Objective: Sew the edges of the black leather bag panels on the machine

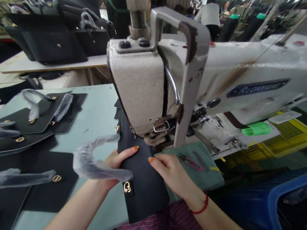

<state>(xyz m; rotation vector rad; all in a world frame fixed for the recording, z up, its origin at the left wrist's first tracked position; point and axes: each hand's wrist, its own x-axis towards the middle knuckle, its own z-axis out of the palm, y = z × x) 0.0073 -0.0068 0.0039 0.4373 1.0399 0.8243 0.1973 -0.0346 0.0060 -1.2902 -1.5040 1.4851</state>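
A black leather bag panel (145, 194) lies under the head of a white sewing machine (138, 78), its far end hidden behind the machine. Gold hardware on its left side holds a handle (86, 160) wrapped in clear plastic. My left hand (114, 164) grips the panel's left edge, thumb on top and fingers beneath, inside the handle's loop. On the right edge, my right hand (171, 170) pinches the panel between thumb and curled fingers, close to the presser area. The needle itself cannot be made out.
Several similar black panels (37, 114) with wrapped handles lie on the left of the table. Pink thread snips (191, 162) rest right of my right hand. A blue crate (271, 197) and a yellow basket (294, 139) stand at right. Finished-looking black bags (45, 39) stand behind.
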